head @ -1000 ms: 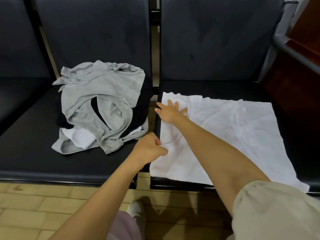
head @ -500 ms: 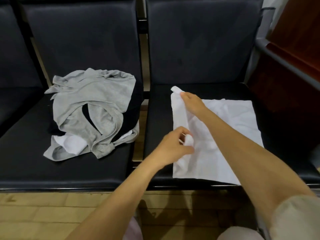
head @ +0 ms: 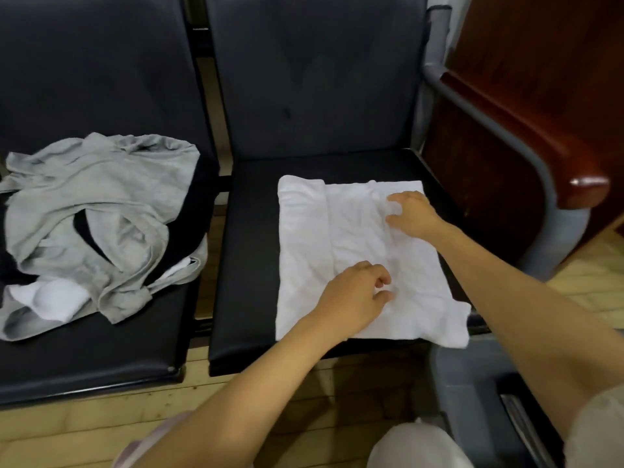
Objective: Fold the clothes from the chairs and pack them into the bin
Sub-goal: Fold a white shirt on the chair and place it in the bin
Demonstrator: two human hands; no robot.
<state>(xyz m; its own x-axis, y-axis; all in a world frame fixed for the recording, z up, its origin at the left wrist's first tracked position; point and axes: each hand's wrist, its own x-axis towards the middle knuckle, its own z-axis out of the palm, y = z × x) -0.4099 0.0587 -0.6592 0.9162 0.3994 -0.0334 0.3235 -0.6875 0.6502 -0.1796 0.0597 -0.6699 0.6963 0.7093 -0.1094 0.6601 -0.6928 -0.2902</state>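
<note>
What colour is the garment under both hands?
White, plain, no pattern: the garment on the right chair seat, seen in the head view.

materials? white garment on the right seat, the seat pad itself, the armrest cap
White garment: soft matte knit, likely cotton; fine creases. Seat pad: black, slight sheen, probably vinyl or leather-look. Armrest cap: reddish-brown glossy, looks like lacquered wood; bright highlight at its tip.

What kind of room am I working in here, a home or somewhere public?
Probably a public waiting area rather than a home. The dark padded seats are joined in a row like bench seating, the floor is worn yellowish tile, and a dark wooden counter or desk stands beside them.
</note>
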